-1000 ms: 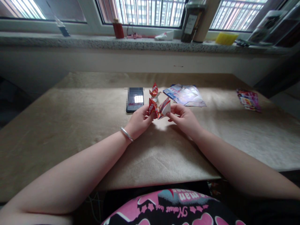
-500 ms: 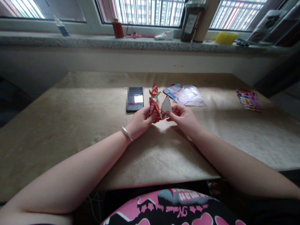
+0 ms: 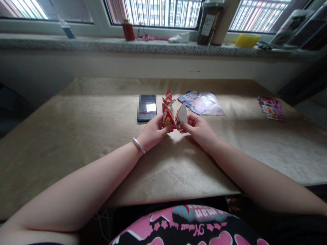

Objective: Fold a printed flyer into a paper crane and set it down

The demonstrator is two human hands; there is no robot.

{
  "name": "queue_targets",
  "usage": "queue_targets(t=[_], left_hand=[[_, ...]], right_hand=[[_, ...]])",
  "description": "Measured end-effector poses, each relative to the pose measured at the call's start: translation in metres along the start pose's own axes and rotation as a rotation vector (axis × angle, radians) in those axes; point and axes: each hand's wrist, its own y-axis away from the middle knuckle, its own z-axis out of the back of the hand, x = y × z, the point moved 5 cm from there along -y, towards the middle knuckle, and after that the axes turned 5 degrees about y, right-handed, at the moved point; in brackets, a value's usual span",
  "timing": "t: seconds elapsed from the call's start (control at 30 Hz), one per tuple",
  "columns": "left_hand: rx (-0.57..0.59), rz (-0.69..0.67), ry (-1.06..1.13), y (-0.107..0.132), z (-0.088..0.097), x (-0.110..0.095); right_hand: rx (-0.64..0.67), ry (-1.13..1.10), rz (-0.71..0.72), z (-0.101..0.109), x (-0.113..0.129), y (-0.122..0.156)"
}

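Nearest us is a black garment with pink prints [image 3: 191, 226], below the front edge of a pale tan worktop [image 3: 89, 136]. Two bare forearms reach in over it, with a silver bangle [image 3: 138, 145] on the left wrist.

Near the middle, the left hand [image 3: 155, 128] and right hand [image 3: 200, 127] grip one folded paper piece [image 3: 167, 115] between thumbs and fingers, a hand on each side. Its left point is red with printed lettering; its right point shows white.

Directly behind stands a similar red folded piece [image 3: 168, 95], its lower part partly blocked from our view by the held one. Left of that lies a dark phone [image 3: 146, 106] (we find part of it pixelated), close to the left hand. To the right are overlapping glossy sheets [image 3: 201, 103], and well apart, farther right, a pile of colourful papers [image 3: 271, 109].

Beyond, a speckled windowsill [image 3: 99, 46] carries a red container [image 3: 128, 31], a tall dark jar [image 3: 208, 25] and a yellow block [image 3: 247, 41], before barred windows [image 3: 163, 12].
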Motion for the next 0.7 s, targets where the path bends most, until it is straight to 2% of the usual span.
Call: queue_targets(t=[0.2,0.7], left_hand=[[-0.046,-0.006,-0.001,-0.0005,0.0006,-0.0006],[0.02,-0.076,-0.132,-0.0015,-0.0033,-0.0008]], right_hand=[[-0.001,-0.03,0.019,-0.0019,0.0006,0.0008],[0.023,-0.016,-0.069,-0.0043,-0.0057,-0.0022]])
